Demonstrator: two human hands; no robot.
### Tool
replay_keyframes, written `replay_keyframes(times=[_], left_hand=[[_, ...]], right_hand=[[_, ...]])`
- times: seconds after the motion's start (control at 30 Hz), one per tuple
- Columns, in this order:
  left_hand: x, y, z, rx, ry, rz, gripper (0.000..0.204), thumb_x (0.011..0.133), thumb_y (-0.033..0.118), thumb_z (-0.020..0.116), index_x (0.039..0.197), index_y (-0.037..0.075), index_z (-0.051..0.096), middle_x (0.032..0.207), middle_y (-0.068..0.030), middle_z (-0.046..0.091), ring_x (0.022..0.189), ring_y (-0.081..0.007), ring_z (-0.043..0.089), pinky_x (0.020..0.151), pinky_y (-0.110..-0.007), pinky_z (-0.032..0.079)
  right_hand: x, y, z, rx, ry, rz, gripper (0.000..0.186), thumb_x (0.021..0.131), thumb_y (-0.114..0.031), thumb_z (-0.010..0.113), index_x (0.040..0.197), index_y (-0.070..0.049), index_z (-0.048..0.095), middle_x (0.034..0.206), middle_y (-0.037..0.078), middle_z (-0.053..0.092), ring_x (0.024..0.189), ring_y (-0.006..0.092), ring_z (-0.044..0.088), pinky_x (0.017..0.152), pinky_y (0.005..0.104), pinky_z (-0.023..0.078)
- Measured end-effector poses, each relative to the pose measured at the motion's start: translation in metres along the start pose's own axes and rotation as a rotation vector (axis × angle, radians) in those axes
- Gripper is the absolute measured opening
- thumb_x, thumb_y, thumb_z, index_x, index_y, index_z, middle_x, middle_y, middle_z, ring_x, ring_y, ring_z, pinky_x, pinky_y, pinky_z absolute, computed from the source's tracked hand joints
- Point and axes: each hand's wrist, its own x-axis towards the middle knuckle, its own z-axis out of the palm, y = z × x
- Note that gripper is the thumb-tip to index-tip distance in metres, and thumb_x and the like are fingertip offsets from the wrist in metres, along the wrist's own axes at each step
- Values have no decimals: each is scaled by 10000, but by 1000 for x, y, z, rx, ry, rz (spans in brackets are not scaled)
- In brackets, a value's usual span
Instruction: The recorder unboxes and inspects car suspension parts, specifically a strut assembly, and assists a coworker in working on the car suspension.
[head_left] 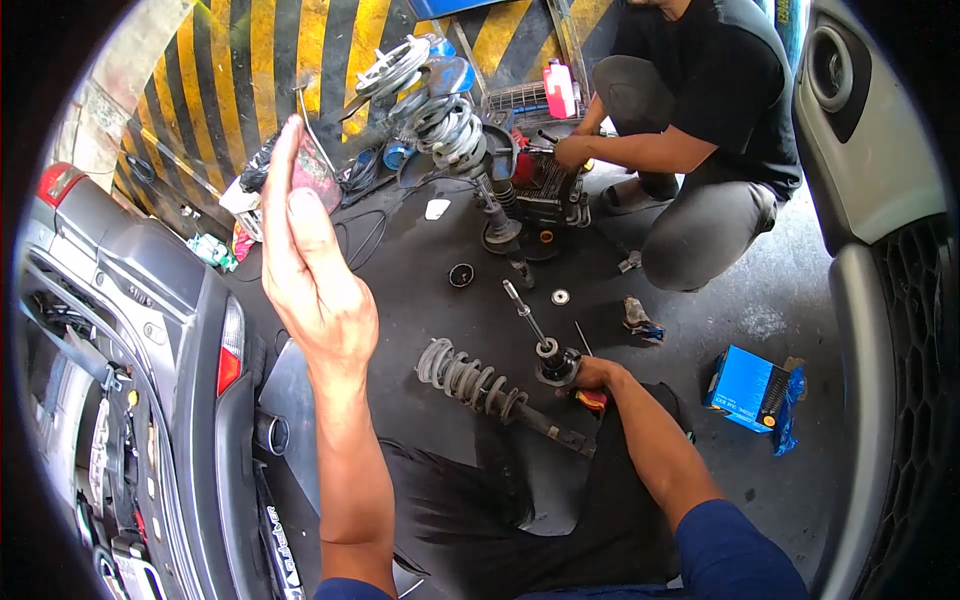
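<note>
My left hand [325,270] is raised in front of me, fingers stretched out and held together, with nothing in it. Low on the right, my right hand [597,374] closes round a screwdriver [592,400] with a red and yellow handle; its thin shaft points up. Against those fingers stands a black shock absorber [556,362], tilted, its bare metal rod pointing up and left. The right hand hides part of its body. Just left of it a worn strut with a coil spring [480,387] lies on the floor by my knees.
Ahead, a co-worker [720,120] crouches with hands over a tool case [540,190]. Another coil-spring strut [450,135] stands upright nearby. A grey car [180,280] borders the left, an open door panel [880,150] the right. A blue box [745,385] and a metal ring [560,297] lie around.
</note>
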Motion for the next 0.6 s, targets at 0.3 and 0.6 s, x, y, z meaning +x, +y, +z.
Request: replay_keyframes(times=[0.3, 0.6], left_hand=[[-9, -11, 4, -10, 45, 60, 410, 1035, 184, 348, 1330, -59, 494, 1340, -181, 545, 1266, -271, 497, 1075, -359, 350], [-26, -31, 1, 23, 27, -109, 406, 1048, 215, 357, 1317, -51, 504, 1308, -162, 556, 1242, -228, 508, 1088, -362, 343]], right_hand=[[-5, -19, 0, 26, -2, 104, 472, 727, -260, 802, 1164, -154, 658, 1152, 65, 673, 1062, 231, 599, 955, 371, 444], [-20, -49, -7, 175, 50, 61, 413, 715, -209, 836, 1066, -74, 665, 998, 22, 674, 935, 149, 580, 842, 330, 474]])
